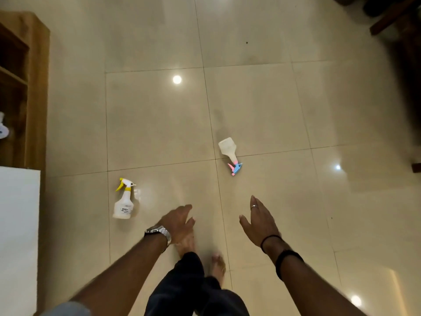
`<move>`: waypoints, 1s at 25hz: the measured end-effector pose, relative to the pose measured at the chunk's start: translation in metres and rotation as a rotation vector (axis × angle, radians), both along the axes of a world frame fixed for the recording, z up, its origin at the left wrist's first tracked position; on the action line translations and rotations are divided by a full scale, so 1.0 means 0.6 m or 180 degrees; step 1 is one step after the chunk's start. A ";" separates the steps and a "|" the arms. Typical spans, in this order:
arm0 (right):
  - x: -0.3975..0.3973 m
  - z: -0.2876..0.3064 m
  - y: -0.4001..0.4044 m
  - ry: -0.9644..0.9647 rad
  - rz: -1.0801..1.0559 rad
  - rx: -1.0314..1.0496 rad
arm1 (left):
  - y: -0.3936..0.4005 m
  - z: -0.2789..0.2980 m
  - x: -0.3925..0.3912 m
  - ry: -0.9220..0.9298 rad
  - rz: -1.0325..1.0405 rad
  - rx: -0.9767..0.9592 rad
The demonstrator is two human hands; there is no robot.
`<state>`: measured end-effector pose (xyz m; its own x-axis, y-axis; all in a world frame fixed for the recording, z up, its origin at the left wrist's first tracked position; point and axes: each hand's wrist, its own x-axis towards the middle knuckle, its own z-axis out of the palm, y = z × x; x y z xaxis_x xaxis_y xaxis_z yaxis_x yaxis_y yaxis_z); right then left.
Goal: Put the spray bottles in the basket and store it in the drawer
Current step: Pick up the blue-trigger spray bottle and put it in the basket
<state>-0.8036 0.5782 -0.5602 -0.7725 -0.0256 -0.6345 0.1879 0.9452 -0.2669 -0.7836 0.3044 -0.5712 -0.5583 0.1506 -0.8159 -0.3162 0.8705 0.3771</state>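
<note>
Two spray bottles are on the tiled floor. A white bottle with a yellow trigger [124,200] stands upright at the left, close to my left hand [178,222], which is empty with spread fingers and a metal watch on the wrist. A white bottle with a pink and blue trigger [229,149] lies on its side farther ahead, beyond my right hand [258,221]. That hand is open too, palm down, with a ring on one finger. No basket is visible.
A wooden shelf unit [34,87] stands along the left wall, with a white object inside it. A white surface [18,236] fills the lower left. Dark wooden furniture [391,17] sits at the top right. My bare feet [216,263] are below my hands.
</note>
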 end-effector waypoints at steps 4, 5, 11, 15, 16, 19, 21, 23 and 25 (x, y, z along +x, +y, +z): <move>-0.112 -0.048 -0.030 -0.0109 0.0100 -0.0018 | -0.019 -0.039 -0.126 0.0133 0.0016 -0.0051; -0.141 -0.061 -0.035 -0.0088 0.0121 -0.0015 | -0.015 -0.048 -0.156 0.0201 0.0079 -0.0016; -0.290 -0.140 -0.046 -0.0153 0.0268 -0.0118 | 0.048 -0.118 -0.301 0.0401 0.0480 0.0220; -0.377 -0.243 -0.031 -0.0283 0.0223 -0.0250 | 0.097 -0.214 -0.351 0.0348 0.0632 0.0267; -0.392 -0.267 -0.028 -0.0324 0.0218 -0.0272 | 0.107 -0.236 -0.354 0.0417 0.0614 0.0173; -0.432 -0.345 -0.020 -0.0401 0.0223 -0.0283 | 0.130 -0.305 -0.374 0.0698 0.0364 -0.0148; -0.458 -0.397 -0.016 -0.0449 0.0264 -0.0236 | 0.140 -0.353 -0.394 0.0625 0.0288 -0.0124; -0.484 -0.447 -0.016 -0.0445 0.0273 -0.0207 | 0.145 -0.402 -0.411 0.0523 0.0337 -0.0072; -0.505 -0.488 -0.025 -0.0409 0.0296 -0.0219 | 0.148 -0.443 -0.421 0.0495 0.0430 -0.0061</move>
<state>-1.1064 0.5634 -0.8530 -0.6773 -0.1400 -0.7222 0.1373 0.9404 -0.3111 -1.0362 0.3929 -0.8373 -0.6917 0.0512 -0.7203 -0.3698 0.8316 0.4143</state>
